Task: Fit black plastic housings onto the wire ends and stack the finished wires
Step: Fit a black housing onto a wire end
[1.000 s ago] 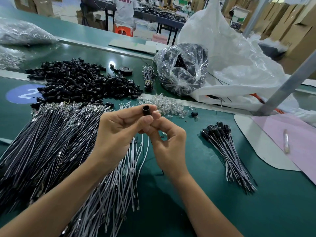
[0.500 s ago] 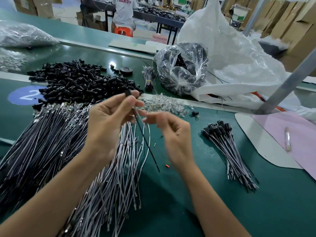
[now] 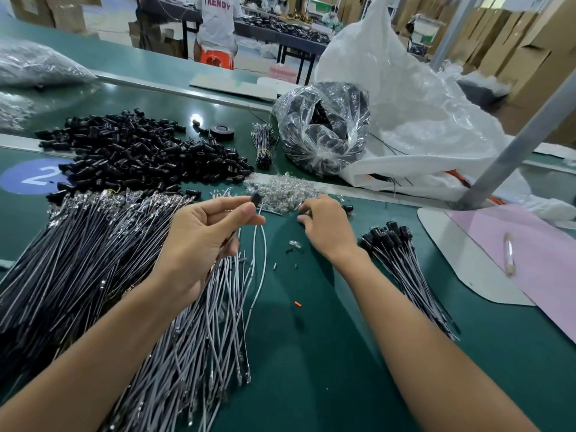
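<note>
Over the green table [image 3: 311, 369], a black housing [image 3: 255, 199] is pinched in the left hand [image 3: 199, 244]; what the right hand [image 3: 327, 229] grasps among clear pieces [image 3: 280, 190] cannot be told. Seating should be confirmed before stacking.

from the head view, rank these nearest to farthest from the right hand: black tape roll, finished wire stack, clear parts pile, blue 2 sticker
1. clear parts pile, at the right hand's fingertips.
2. finished wire stack, just right of the wrist.
3. black tape roll, farther back and left.
4. blue 2 sticker, at the far left edge.
</note>
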A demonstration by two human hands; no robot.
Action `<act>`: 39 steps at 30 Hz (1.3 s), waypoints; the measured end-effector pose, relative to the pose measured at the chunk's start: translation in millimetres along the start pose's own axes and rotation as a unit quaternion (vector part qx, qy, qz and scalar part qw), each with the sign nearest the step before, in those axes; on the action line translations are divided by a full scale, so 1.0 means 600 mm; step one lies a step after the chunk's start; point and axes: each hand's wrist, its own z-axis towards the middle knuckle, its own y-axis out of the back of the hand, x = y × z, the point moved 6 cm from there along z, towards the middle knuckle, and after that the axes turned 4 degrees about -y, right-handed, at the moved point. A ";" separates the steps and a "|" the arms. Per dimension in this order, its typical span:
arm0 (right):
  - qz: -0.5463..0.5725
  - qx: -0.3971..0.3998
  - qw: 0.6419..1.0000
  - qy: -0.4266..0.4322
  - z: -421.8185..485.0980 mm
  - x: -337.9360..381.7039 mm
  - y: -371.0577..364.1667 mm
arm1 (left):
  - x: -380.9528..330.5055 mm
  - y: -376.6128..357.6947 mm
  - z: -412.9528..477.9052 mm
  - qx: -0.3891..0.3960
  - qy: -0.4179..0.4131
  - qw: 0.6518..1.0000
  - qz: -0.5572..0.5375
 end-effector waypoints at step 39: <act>0.454 -0.032 0.883 0.117 -0.114 0.073 0.082 | 0.005 -0.017 -0.003 0.060 -0.085 0.985 0.134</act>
